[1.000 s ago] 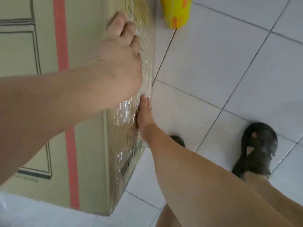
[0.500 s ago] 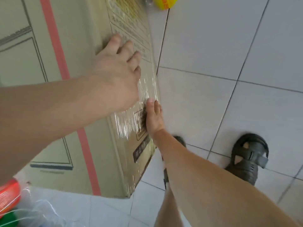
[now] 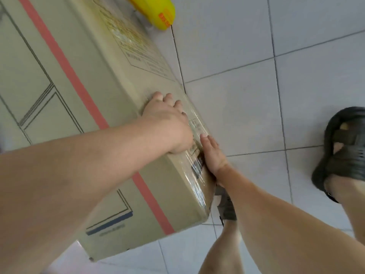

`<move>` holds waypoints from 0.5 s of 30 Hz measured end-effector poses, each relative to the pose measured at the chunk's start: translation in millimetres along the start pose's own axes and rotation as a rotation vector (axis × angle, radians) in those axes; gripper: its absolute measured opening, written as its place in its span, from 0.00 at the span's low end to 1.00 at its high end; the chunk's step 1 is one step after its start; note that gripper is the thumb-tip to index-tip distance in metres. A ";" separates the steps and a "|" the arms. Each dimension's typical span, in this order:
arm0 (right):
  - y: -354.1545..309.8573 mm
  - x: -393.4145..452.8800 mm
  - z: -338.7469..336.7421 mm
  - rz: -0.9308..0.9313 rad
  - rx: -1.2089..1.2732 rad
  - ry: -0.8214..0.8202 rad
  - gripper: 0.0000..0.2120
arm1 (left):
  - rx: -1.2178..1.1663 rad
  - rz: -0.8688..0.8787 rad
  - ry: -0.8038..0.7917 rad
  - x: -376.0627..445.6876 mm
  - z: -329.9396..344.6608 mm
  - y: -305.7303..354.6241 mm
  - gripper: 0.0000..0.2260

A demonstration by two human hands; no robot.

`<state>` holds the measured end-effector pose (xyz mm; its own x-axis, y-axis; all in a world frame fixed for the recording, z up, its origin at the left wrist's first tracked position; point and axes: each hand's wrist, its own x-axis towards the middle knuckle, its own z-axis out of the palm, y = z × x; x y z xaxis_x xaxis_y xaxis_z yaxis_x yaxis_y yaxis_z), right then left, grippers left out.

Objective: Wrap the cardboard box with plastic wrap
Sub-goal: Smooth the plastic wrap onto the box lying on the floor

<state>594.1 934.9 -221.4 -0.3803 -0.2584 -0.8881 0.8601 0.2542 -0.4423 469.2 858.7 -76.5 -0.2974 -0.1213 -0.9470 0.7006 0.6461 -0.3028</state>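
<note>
My left hand [image 3: 167, 123] lies flat over the upper edge of the cardboard box [image 3: 83, 107], fingers straight and spread, palm pressing where the top face meets the side panel. My right hand [image 3: 212, 153] rests against the same side panel just below and beside the left, fingers extended and together, touching the printed label area; neither hand curls around anything. The cardboard box stands on the tiled floor [image 3: 246, 107], occupying the left half of the view, with a pink tape strip [image 3: 65, 62] running diagonally along its top face and dark line drawings printed on either side of that strip. Plastic wrap [image 3: 197, 180] shows as glossy, wrinkled film over the side panel near the lower corner of the box, beneath and around my right hand; how far it extends along the rest of the box I cannot tell. A yellow object [image 3: 158, 10] with red lettering lies on the floor at the top edge of the view, just beyond the far end of the box. My right foot in a dark sandal [image 3: 343, 153] stands on the tiles well to the right of the box, and a second dark sandal [image 3: 225, 206] is partly visible close to the box's near corner, beneath my right forearm
</note>
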 end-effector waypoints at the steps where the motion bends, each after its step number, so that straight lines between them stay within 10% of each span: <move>1: 6.6 -11.6 -1.0 0.032 0.037 0.020 0.32 | -0.014 0.032 0.040 -5.6 -1.7 2.7 0.29; 7: 30.2 -36.6 22.4 0.108 0.276 0.089 0.44 | 0.007 0.202 -0.051 -36.7 9.0 31.8 0.29; 15: 41.6 -39.2 29.6 0.139 0.900 0.228 0.37 | 0.031 0.191 0.047 -40.8 11.5 45.1 0.28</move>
<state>654.8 928.1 -201.2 -0.2301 -0.0667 -0.9709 0.8062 -0.5719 -0.1518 520.5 884.1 -52.8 -0.1864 0.0372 -0.9818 0.7665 0.6306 -0.1216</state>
